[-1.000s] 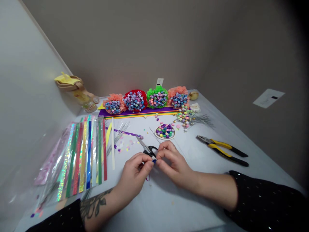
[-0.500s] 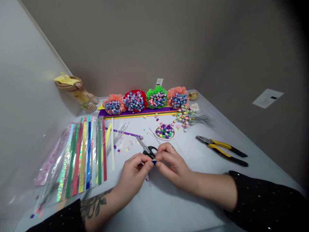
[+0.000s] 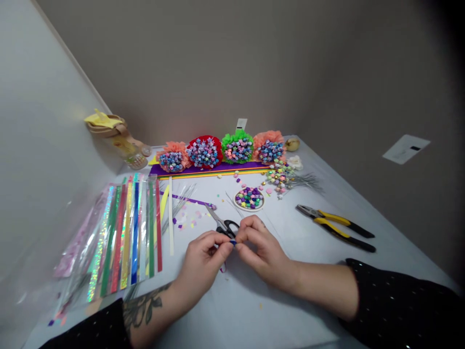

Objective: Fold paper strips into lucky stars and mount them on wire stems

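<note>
Pinching one small blue piece (image 3: pixel 233 242) | left hand (image 3: pixel 203 264), right hand (image 3: pixel 263 252) gripping it | one scissors (image 3: pixel 222 225) | one pliers (image 3: pixel 336 228) | four star pom-poms (image 3: pixel 204 151)

Open white tabletop (image 3: pixel 232 310) gives the left hand (image 3: pixel 203 264) and right hand (image 3: pixel 263 252), pinched around a small blue piece (image 3: pixel 232 242), room to pass on the near side and rightward as far as the yellow-handled pliers (image 3: pixel 336 227). Plastic-sleeved paper strips (image 3: pixel 125 237) obstruct the way left. Scissors (image 3: pixel 221 224) lie just beyond the hands, with a round dish of paper stars (image 3: pixel 249 198) and a row of star-covered pom-poms (image 3: pixel 221 152) blocking the route toward the far wall (image 3: pixel 181 72).
</note>
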The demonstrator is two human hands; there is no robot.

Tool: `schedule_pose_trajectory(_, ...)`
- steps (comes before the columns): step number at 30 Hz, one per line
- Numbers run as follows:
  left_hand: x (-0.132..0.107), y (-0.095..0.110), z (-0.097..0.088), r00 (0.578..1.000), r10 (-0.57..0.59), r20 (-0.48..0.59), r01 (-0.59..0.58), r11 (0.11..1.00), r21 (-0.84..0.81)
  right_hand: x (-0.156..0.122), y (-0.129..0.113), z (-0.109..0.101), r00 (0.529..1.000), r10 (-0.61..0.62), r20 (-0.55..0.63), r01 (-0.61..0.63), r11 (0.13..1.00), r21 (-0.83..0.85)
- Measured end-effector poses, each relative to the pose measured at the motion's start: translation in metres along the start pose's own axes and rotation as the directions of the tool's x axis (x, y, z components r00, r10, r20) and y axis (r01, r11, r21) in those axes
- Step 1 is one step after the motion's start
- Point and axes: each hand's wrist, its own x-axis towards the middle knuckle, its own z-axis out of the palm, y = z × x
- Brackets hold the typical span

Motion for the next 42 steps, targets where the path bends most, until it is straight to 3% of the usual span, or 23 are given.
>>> schedule_pose_trajectory(6,0.0,0.002,-0.001,0.997,0.075,0.018,-0.076,0.991,0.108,0.003,0.001,-0.001,1.0,0.02,0.011,-0.021,1.0,0.01)
schedule_pose_trajectory(12,-0.001,-0.001,-0.001,0.991,0.119,0.058,-0.128,0.976,0.176,0.006,0.003,-0.004,0.994,0.028,0.105,-0.027,0.999,-0.018)
schedule_pose_trajectory(19,0.001,0.0,0.001,0.999,0.034,0.041,-0.036,0.997,0.068,0.007,0.002,-0.002,0.996,0.08,0.045,-0.083,0.995,0.054)
schedule_pose_trajectory(23,0.0,0.001,0.0,1.0,0.005,0.016,-0.005,1.0,-0.023,0.008,0.004,-0.003,0.998,0.046,0.05,-0.05,0.996,0.071)
schedule_pose_trajectory(27,-0.001,-0.001,-0.003,0.99,0.083,-0.114,-0.087,0.996,-0.024,0.013,0.01,0.0,0.992,0.044,0.121,-0.025,0.988,-0.153)
schedule_pose_trajectory(32,0.001,-0.003,-0.006,0.979,0.123,-0.162,-0.129,0.991,-0.025,0.029,0.004,0.011,0.92,0.341,0.194,-0.176,0.801,-0.572)
schedule_pose_trajectory(34,0.004,-0.001,-0.008,0.977,0.088,-0.197,-0.099,0.994,-0.048,0.034,-0.003,0.011,0.864,0.461,0.202,-0.237,0.727,-0.645)
schedule_pose_trajectory(37,0.009,0.003,-0.013,0.96,-0.079,-0.269,0.019,0.976,-0.219,0.037,-0.012,0.006,0.806,0.55,0.217,-0.271,0.67,-0.691)
schedule_pose_trajectory(39,0.012,0.004,-0.018,0.938,-0.186,-0.292,0.079,0.936,-0.342,0.036,-0.013,0.002,0.801,0.547,0.242,-0.26,0.682,-0.683)
schedule_pose_trajectory(42,0.014,0.005,-0.021,0.916,-0.236,-0.324,0.089,0.908,-0.409,0.032,-0.007,-0.003,0.813,0.516,0.272,-0.252,0.732,-0.633)
